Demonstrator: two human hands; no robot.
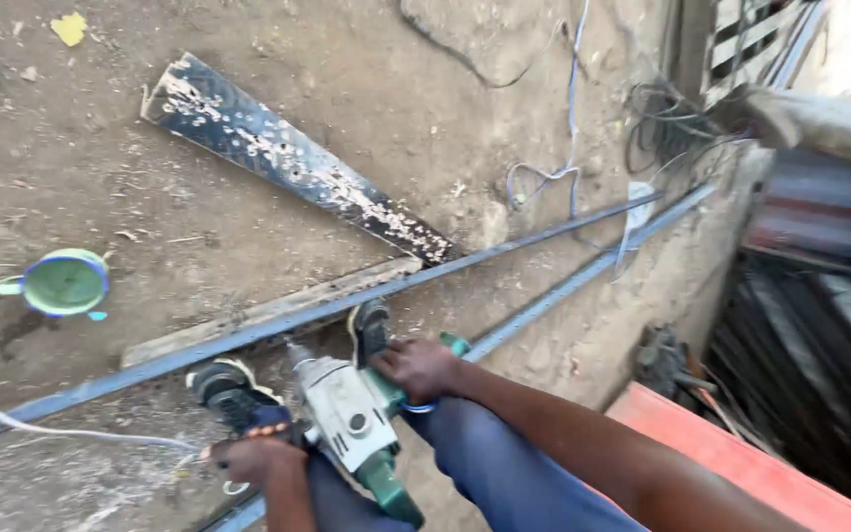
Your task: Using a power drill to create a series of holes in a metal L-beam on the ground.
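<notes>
Down on the dirt ground (81, 148), a grey and green power drill (352, 419) sits between both hands, its bit pointing at the nearer of two long steel bars (248, 335) that run diagonally across the view. Right hand (421, 366) has its grip closed around the drill's green side handle, just above the drill body; left hand (260, 458) is clamped on the rear handle, just left of the drill. Two shoes (229, 389) press beside the drill, one on each side of the bit, seemingly pinning the bar. A white cable (51, 429) trails away left of the drill. Beyond the drill lie a wooden plank (268, 310) along the bar, a dark speckled metal strip (288, 163), and a green-and-blue cup (64, 284) well apart to the left. To drill cleanly, the bit likely needs to stay square to the bar, with steady pressure and feet holding the bar firm, keeping the cable clear.
</notes>
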